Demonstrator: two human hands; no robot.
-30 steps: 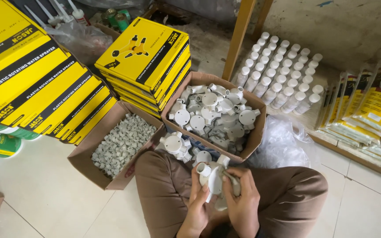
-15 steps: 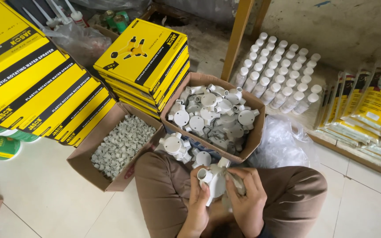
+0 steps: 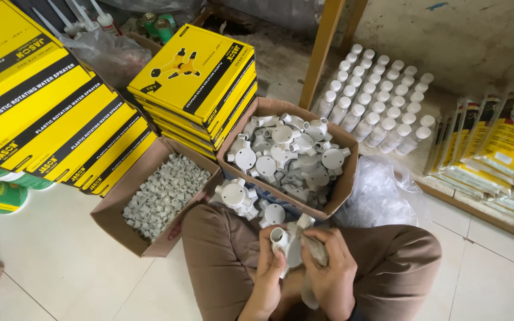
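I sit cross-legged in brown trousers, both hands over my lap. My left hand [image 3: 269, 264] grips a white round plastic junction box [image 3: 288, 242] by its tube outlet. My right hand [image 3: 331, 270] presses a grey cloth [image 3: 315, 249] against the box's right side. A cardboard box [image 3: 345, 184] full of the same white junction boxes stands just beyond my knees. Two more junction boxes [image 3: 238, 196] lie loose in front of it.
A lower cardboard box [image 3: 120, 223] of small grey plastic clips sits to the left. Yellow flat cartons [image 3: 194, 77] are stacked behind and at far left. White-capped bottles [image 3: 382, 101], yellow packets [image 3: 507, 148], a clear plastic bag [image 3: 382, 196] and a wooden post [image 3: 322, 47] fill the right.
My hands have turned the junction box slightly and shifted the cloth against it. Everything else lies as it did.
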